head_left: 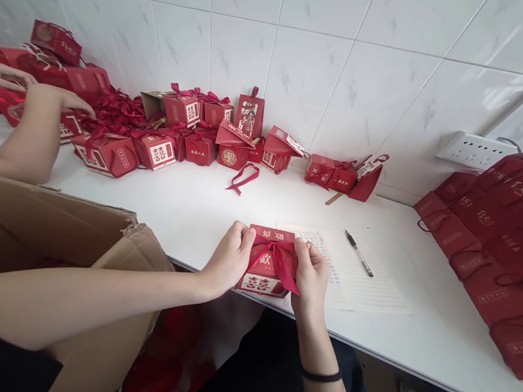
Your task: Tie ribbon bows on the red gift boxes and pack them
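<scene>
Head cam: had a small red gift box [263, 261] right at the front edge of a white table [181, 211], couldn't tell if resting on it or lifted. Saw a red ribbon [286, 273] tied around it in a bow. Had left hand [228, 259] pinching the ribbon at the box's upper left, right hand [313, 273] pinching it at the upper right, black band [321, 377] on that wrist. Spotted written sheets [373, 299] just behind and right, pen [358, 253] lying on them. Noticed a loose ribbon [244, 180] farther back, then a messy row of red boxes [202, 149] near the tiled wall [309, 66]. Saw a cardboard carton [156, 256] on the left, another person's hands [1, 75] beyond it by more red boxes, plus a tall red stack [503, 236] and white power strip [476, 151] over right.
</scene>
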{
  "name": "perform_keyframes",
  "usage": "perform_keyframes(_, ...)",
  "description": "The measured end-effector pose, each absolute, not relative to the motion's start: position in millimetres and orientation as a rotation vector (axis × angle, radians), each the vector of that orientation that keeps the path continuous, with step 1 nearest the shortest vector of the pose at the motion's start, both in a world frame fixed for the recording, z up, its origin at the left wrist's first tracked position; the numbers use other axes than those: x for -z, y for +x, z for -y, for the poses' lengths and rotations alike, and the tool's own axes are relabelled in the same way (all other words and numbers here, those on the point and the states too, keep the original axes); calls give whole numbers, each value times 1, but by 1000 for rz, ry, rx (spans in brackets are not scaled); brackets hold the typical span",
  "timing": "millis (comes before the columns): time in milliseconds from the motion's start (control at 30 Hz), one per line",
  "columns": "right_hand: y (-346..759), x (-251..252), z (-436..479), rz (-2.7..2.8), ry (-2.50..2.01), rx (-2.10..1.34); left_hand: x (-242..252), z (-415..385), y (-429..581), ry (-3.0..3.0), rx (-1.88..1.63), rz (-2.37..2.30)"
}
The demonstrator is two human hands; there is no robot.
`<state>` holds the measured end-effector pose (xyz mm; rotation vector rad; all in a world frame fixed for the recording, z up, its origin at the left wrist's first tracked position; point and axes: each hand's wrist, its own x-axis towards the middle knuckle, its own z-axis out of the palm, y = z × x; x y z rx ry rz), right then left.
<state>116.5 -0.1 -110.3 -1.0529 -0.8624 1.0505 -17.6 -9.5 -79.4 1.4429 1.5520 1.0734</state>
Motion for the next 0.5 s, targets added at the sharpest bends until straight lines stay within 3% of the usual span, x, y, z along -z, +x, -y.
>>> perform_keyframes(500, 111, 111, 2, 629, -949, -1147, 81, 7, -15, 1359, -1074, -1592)
